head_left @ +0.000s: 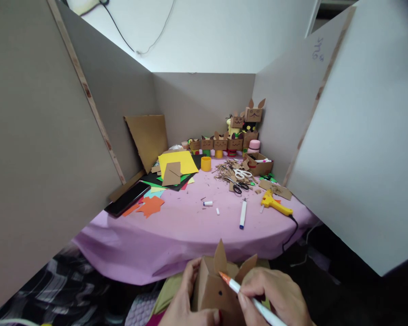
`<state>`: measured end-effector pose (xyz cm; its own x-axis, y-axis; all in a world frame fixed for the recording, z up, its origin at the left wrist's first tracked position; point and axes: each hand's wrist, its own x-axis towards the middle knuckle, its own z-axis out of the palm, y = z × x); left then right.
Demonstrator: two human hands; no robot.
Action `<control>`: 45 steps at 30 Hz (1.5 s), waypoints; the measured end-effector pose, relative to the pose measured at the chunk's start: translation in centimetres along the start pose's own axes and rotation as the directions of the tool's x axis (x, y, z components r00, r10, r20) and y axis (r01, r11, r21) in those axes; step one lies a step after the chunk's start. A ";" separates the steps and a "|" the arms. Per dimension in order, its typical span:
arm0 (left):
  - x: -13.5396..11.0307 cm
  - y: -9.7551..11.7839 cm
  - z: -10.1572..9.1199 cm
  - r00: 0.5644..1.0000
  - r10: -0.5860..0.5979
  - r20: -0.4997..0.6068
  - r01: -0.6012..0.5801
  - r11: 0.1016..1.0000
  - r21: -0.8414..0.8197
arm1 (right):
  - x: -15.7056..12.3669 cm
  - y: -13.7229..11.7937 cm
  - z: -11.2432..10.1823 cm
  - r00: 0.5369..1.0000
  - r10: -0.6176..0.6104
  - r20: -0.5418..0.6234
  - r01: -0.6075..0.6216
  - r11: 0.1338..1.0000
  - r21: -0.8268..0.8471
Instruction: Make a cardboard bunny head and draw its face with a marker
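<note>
My left hand (187, 301) grips the left side of a cardboard animal head (209, 290) close to my lap, its thumb lying across the front. The head is a brown box with two pointed ears and a dark dot on its face; its lower part runs out of the frame. In my right hand (275, 290) is a marker (236, 287) with a white barrel and an orange tip, pinched between thumb and fingers. The orange tip meets the box near the base of the left ear; whether it touches, I cannot tell.
On the pink-covered table (187, 222) lie a blue-ended marker (242, 214), scissors (237, 188), a yellow glue gun (275, 203), a phone (127, 199) and coloured paper (178, 158). Several finished cardboard animals (220, 144) stand at the back. Grey panels (204, 99) enclose the table.
</note>
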<state>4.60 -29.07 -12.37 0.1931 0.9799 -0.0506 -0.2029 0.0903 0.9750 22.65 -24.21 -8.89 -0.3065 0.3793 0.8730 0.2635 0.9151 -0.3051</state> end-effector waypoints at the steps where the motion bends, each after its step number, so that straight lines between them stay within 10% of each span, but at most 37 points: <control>1: 0.0 -0.1 -0.1 1.000 0.000 -0.002 0.000 1.000 0.012 | -0.1 0.1 0.1 1.000 -0.006 -0.029 0.006 1.000 -0.002; 26: -0.1 0.7 0.2 1.000 0.021 0.012 -0.022 0.997 0.074 | 1.3 0.0 -0.1 0.996 0.078 0.051 -0.081 0.995 0.066; 37: 0.0 0.5 0.2 1.000 0.003 -0.005 -0.002 0.997 0.078 | 1.3 -0.6 0.5 0.964 0.169 -0.206 -0.162 0.985 0.051; 45: -0.1 0.5 0.1 1.000 -0.014 -0.012 0.014 0.997 0.070 | 1.3 -0.4 0.8 0.967 0.179 -0.179 -0.168 0.983 0.072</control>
<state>4.57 -29.10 -11.91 0.1844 0.9806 -0.0665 -0.1321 0.0917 0.9870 21.41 -24.02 -7.97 -0.0854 0.5060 0.8583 0.2447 0.8457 -0.4742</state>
